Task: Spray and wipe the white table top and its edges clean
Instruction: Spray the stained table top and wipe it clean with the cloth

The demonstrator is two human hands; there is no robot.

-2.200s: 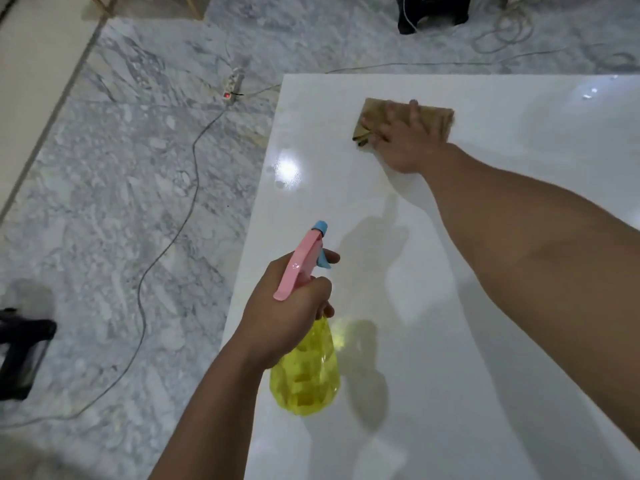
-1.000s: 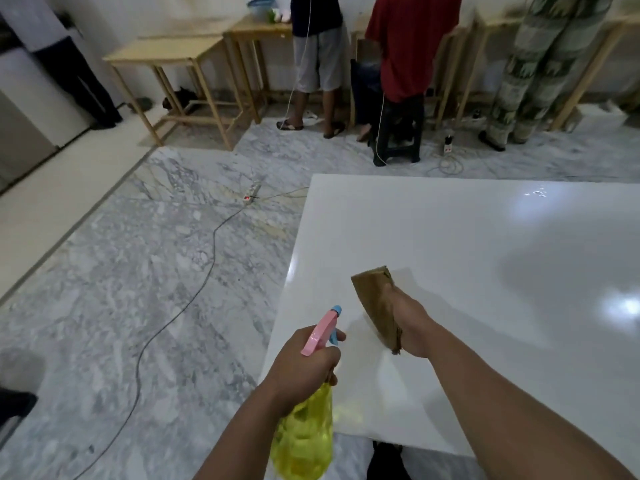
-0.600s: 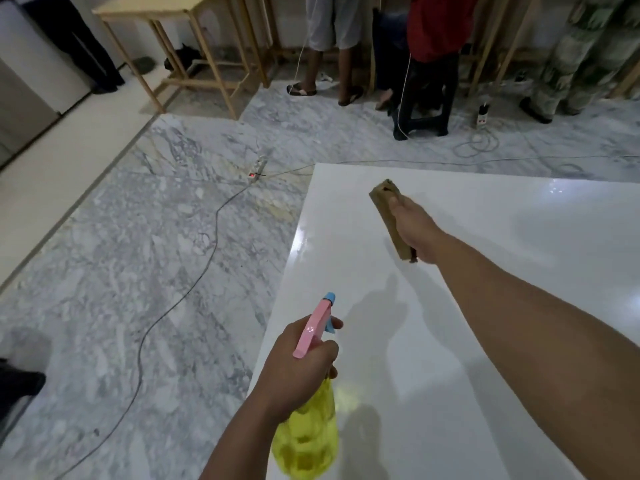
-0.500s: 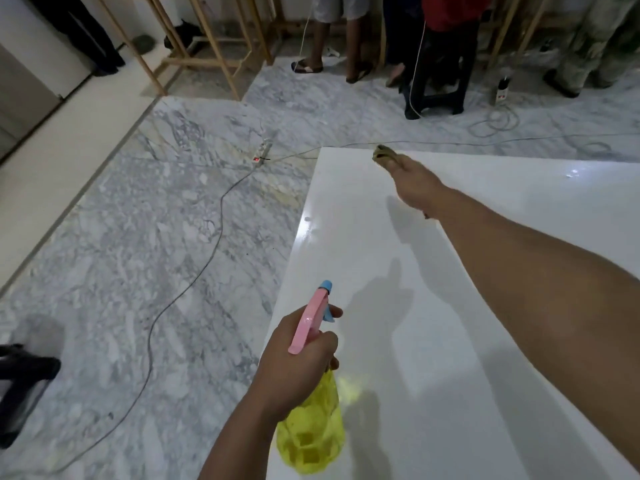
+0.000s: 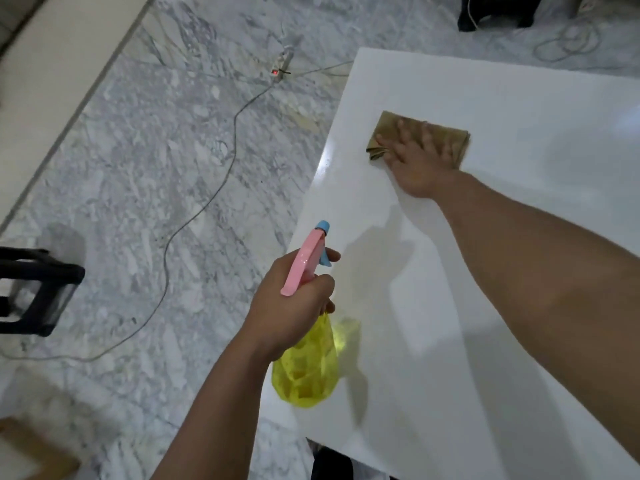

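**Cloth flat on the white bench, spray bottle held at its left edge**

Head view: The white bench fills the right side of the picture, its top glossy and carrying the shadows of both arms. The right hand reaches across to the far left part of the top and lies palm down on a folded brown cloth; its fingers are straight, slightly spread and pressed onto the fabric. The cloth lies flat on the bench, near the left edge and short of the far corner.

The left hand holds a spray bottle above the left edge of the bench, nearer the person. Its fingers are curled round the neck, with one fingertip showing in front of the blue trigger. The bottle has a yellow see-through body, a pink head and a blue nozzle that points toward the far end of the bench.

Left of the bench, a grey cable runs across the marble floor to a power strip. A black stool stands at the left border.
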